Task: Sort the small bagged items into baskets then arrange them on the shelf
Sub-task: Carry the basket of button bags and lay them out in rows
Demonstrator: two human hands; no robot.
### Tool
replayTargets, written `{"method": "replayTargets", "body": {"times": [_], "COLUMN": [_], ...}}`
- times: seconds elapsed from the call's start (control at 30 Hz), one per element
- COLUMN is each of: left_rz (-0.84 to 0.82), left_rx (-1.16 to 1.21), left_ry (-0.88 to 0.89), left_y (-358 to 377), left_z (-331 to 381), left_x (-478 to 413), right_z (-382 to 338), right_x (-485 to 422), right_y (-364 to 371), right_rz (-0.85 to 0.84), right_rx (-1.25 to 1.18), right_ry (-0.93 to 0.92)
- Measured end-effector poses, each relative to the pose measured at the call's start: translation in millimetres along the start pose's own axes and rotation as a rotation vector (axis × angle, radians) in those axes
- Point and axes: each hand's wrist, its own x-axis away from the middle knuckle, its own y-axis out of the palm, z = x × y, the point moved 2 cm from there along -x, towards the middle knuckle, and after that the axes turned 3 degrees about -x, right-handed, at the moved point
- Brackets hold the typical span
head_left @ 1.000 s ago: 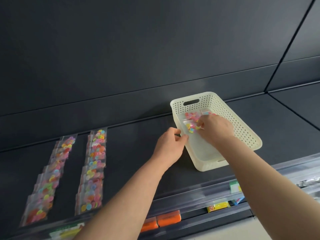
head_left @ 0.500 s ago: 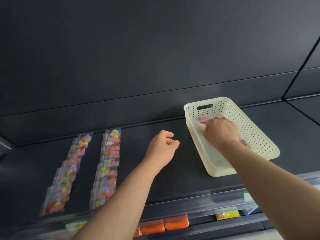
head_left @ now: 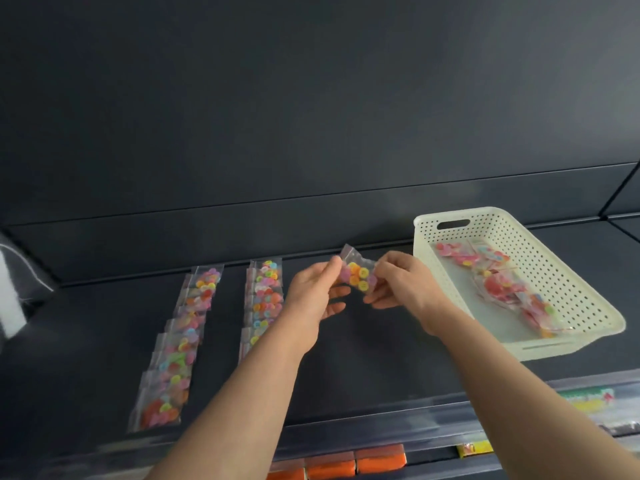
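A small clear bag of coloured buttons (head_left: 358, 273) hangs in the air above the dark shelf (head_left: 363, 358). My left hand (head_left: 313, 294) pinches its left edge and my right hand (head_left: 403, 289) pinches its right edge. To the right stands a cream perforated basket (head_left: 575, 271) holding several more button bags (head_left: 498, 282). Two rows of button bags lie on the shelf at the left: the outer row (head_left: 180, 344) and the inner row (head_left: 261, 303), whose near end my left forearm hides.
The shelf's back panel (head_left: 311, 133) rises close behind. A clear front rail (head_left: 381, 424) runs along the shelf edge. Below it sit orange packs (head_left: 349, 464) and yellow and green packs (head_left: 585, 400). A clear plastic divider (head_left: 20, 289) stands at far left.
My right hand lifted a button bag out of the basket and moved left. My left hand rose to meet it, and both now hold the bag. The camera view shifted left.
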Motion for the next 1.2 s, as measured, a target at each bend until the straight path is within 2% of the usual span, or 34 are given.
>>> {"method": "replayTargets", "body": {"times": [0.1,0.23,0.4,0.53,0.67,0.87,1.0,1.2], "left_rz": [0.06,0.102,0.14,0.205,0.325,0.427,0.455,0.477], "left_rx": [-0.061,-0.106,-0.097,-0.172,-0.319,-0.542,-0.691,-0.69], "left_ry": [0.02,-0.041,-0.081,-0.126,-0.087,-0.109,-0.072,-0.095], "left_y": [-13.2,-18.0,-8.8,-1.3,-2.2,-6.0,-5.2,-5.1], "left_z": [-10.1,-23.7,-26.6,-28.5,-21.8,-22.0,-24.7,-22.1], "left_x": [-7.1,-16.0,-35.4,-53.6,-80.9,-111.5,-116.8,-116.9], "right_z": [16.8,36.5,48.8,45.5,40.5,42.0,41.1,43.3], "right_x": [-8.1,-19.1,-35.0,-58.8,-92.5,-127.5,-130.3,-129.9], "right_y": [7.2,12.5,11.2,5.9,11.3,19.4,23.2,25.8], "right_rz": [0.037,0.124,0.15,0.22,0.231,0.11,0.166,0.223], "right_rx": [0.011,-0.062,-0.112,0.082,0.281,0.427,0.539,0.633], "right_ry": [0.033,0.056,0.101,0.05,-0.034,0.031,0.033,0.015]}}
